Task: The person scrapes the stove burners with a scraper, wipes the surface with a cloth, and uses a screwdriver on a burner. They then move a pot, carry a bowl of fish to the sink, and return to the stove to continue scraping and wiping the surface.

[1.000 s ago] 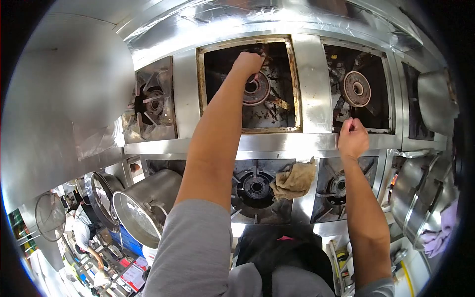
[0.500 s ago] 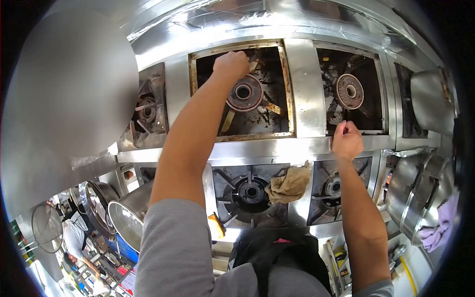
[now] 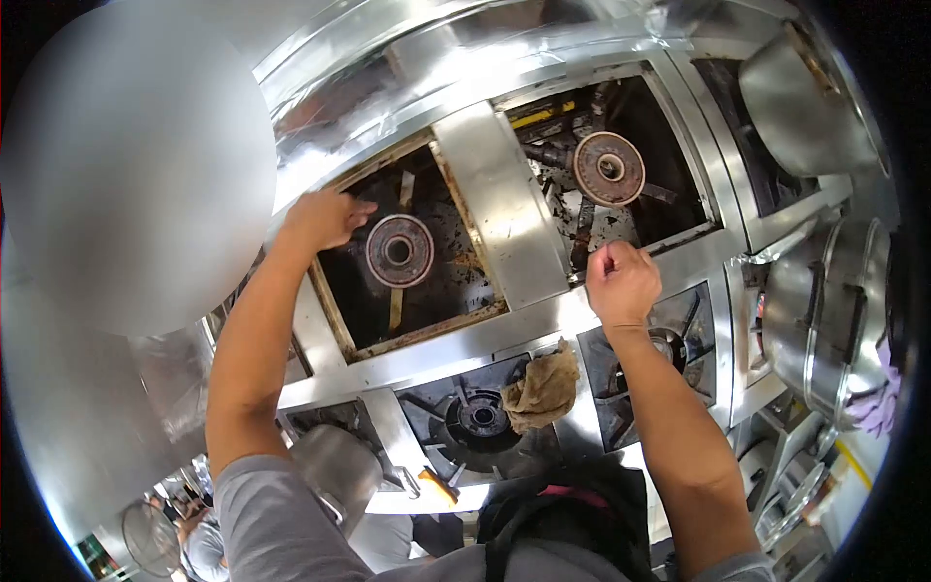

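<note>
My left hand [image 3: 330, 219] hovers over the left edge of the left square stove well, beside the round rusty burner [image 3: 400, 251]. Its fingertips are slightly apart and nothing shows between them. My right hand [image 3: 624, 283] is a closed fist at the front edge of the right well, below the second round burner [image 3: 609, 169]. I see nothing in that fist, though its palm is hidden. Dark grime and flakes lie in both wells. A brown cloth [image 3: 542, 390] rests partly on the front middle burner grate [image 3: 482, 415].
Steel pots [image 3: 810, 102] and large bowls [image 3: 819, 310] stand at the right, with a purple cloth [image 3: 878, 393]. A pot [image 3: 337, 470] is at the lower left, near a yellow-handled object [image 3: 438, 485]. Another person [image 3: 206, 545] is at the far lower left.
The view has turned and shifted. My left hand has moved from above the left burner to the well's left edge, and its fingers have parted. My right fist stays at the right well's front edge.
</note>
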### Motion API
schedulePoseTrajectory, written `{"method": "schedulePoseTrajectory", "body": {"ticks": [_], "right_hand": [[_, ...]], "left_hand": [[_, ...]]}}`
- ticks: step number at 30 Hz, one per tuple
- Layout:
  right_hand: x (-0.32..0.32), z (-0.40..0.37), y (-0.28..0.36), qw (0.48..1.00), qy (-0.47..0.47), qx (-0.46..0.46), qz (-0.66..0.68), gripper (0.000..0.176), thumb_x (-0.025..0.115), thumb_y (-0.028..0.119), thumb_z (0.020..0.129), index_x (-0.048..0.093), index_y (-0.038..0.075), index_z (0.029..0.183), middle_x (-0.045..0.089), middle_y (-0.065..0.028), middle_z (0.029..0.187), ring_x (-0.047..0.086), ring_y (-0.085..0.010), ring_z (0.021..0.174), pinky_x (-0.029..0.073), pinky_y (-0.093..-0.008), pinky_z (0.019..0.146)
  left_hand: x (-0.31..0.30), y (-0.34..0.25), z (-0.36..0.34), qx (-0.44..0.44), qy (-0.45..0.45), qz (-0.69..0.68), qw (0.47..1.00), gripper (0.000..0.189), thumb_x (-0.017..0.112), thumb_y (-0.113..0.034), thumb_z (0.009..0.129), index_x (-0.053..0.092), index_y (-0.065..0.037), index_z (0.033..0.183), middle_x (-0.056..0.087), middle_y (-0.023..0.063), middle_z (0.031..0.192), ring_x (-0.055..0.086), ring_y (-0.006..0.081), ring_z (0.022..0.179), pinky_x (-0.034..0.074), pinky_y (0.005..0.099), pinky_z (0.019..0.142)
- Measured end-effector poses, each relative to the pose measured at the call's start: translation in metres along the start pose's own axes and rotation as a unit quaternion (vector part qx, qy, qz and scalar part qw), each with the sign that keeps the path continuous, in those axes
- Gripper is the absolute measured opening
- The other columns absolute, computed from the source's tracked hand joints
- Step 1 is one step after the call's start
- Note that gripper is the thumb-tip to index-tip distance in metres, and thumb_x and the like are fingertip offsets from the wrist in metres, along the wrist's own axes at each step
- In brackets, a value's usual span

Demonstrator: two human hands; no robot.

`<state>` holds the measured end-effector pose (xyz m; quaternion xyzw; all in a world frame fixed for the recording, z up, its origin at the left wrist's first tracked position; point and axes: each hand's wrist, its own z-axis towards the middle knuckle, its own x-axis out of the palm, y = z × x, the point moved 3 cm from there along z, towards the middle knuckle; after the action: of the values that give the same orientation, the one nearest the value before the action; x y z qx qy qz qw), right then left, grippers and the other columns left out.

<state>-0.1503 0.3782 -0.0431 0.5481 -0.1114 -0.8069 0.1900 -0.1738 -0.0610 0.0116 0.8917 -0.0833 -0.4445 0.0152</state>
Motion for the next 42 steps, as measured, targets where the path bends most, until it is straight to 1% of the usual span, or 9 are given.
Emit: {"method": "schedulePoseTrajectory", "body": {"ticks": [5, 11, 15, 20, 24, 28, 30, 33, 42], "right_hand": [[-0.004, 0.001, 0.000, 0.999, 0.010, -0.003, 0.038, 0.017, 0.073, 0.012, 0.076, 0.059, 0.013, 0.067, 0.065, -0.0044, 0.070, 0.060, -0.0315, 0.066, 0.048, -0.0430, 0.063], [-0.003, 0.002, 0.002, 1.000, 0.017, 0.010, 0.023, 0.016, 0.074, 0.013, 0.076, 0.061, 0.012, 0.068, 0.064, -0.0046, 0.069, 0.060, -0.0315, 0.066, 0.048, -0.0431, 0.063], [-0.004, 0.002, 0.003, 1.000, 0.017, 0.007, 0.018, 0.016, 0.074, 0.013, 0.076, 0.060, 0.012, 0.067, 0.064, -0.0049, 0.069, 0.059, -0.0318, 0.066, 0.048, -0.0428, 0.063], [-0.005, 0.001, 0.006, 0.999, 0.026, 0.005, 0.027, 0.017, 0.073, 0.012, 0.076, 0.059, 0.013, 0.067, 0.065, -0.0055, 0.071, 0.060, -0.0329, 0.067, 0.048, -0.0429, 0.064], [-0.001, 0.001, 0.005, 1.000, 0.009, 0.002, 0.004, 0.017, 0.073, 0.014, 0.077, 0.059, 0.012, 0.068, 0.065, -0.0070, 0.071, 0.060, -0.0343, 0.068, 0.048, -0.0448, 0.064], [-0.004, 0.002, 0.003, 1.000, 0.012, -0.007, 0.027, 0.017, 0.072, 0.015, 0.078, 0.058, 0.010, 0.068, 0.065, -0.0085, 0.072, 0.060, -0.0354, 0.068, 0.049, -0.0463, 0.065], [-0.005, 0.001, 0.004, 1.000, 0.007, 0.002, 0.027, 0.017, 0.072, 0.014, 0.077, 0.058, 0.011, 0.068, 0.065, -0.0081, 0.071, 0.060, -0.0348, 0.067, 0.049, -0.0456, 0.064], [-0.006, 0.003, 0.003, 0.999, 0.006, 0.011, 0.038, 0.017, 0.073, 0.013, 0.076, 0.058, 0.011, 0.068, 0.065, -0.0070, 0.071, 0.060, -0.0335, 0.066, 0.049, -0.0442, 0.064], [-0.009, 0.003, 0.001, 0.997, 0.016, 0.041, 0.056, 0.015, 0.075, 0.012, 0.075, 0.063, 0.011, 0.066, 0.064, -0.0039, 0.068, 0.057, -0.0295, 0.064, 0.046, -0.0411, 0.060]], "left_hand": [[0.022, 0.019, 0.003, 0.029, -0.015, 0.015, 0.999, 0.036, 0.058, -0.038, 0.103, 0.068, -0.043, 0.137, 0.073, 0.0163, 0.084, 0.070, 0.0419, 0.083, 0.058, 0.0518, 0.084], [0.032, 0.026, 0.011, 0.011, 0.022, -0.044, 0.999, 0.035, 0.061, -0.035, 0.103, 0.068, -0.042, 0.137, 0.072, 0.0161, 0.082, 0.069, 0.0409, 0.081, 0.058, 0.0498, 0.083], [0.050, 0.028, 0.014, 0.017, 0.027, -0.064, 0.997, 0.035, 0.063, -0.034, 0.102, 0.068, -0.040, 0.137, 0.075, 0.0136, 0.088, 0.071, 0.0393, 0.083, 0.058, 0.0478, 0.084], [0.066, 0.034, 0.019, 0.074, -0.063, -0.116, 0.989, 0.035, 0.059, -0.035, 0.104, 0.068, -0.036, 0.138, 0.078, 0.0115, 0.104, 0.073, 0.0382, 0.089, 0.059, 0.0467, 0.085], [0.048, 0.005, 0.020, -0.001, -0.007, -0.133, 0.991, 0.036, 0.057, -0.033, 0.105, 0.067, -0.034, 0.139, 0.076, 0.0158, 0.102, 0.072, 0.0400, 0.095, 0.057, 0.0491, 0.087], [0.035, 0.001, 0.037, 0.027, -0.101, -0.153, 0.983, 0.039, 0.056, -0.030, 0.104, 0.064, -0.034, 0.142, 0.074, 0.0207, 0.097, 0.072, 0.0403, 0.092, 0.057, 0.0499, 0.085], [0.027, 0.016, 0.026, -0.022, -0.067, -0.137, 0.988, 0.039, 0.057, -0.032, 0.105, 0.064, -0.036, 0.142, 0.077, 0.0129, 0.101, 0.073, 0.0383, 0.094, 0.057, 0.0504, 0.087], [0.012, 0.015, 0.009, 0.039, -0.063, -0.010, 0.997, 0.037, 0.058, -0.032, 0.104, 0.067, -0.037, 0.139, 0.079, 0.0037, 0.101, 0.074, 0.0355, 0.090, 0.060, 0.0461, 0.087], [0.012, 0.022, 0.024, 0.071, 0.016, -0.008, 0.997, 0.040, 0.066, -0.021, 0.096, 0.073, -0.038, 0.131, 0.078, 0.0091, 0.095, 0.073, 0.0347, 0.079, 0.059, 0.0453, 0.079]]}}
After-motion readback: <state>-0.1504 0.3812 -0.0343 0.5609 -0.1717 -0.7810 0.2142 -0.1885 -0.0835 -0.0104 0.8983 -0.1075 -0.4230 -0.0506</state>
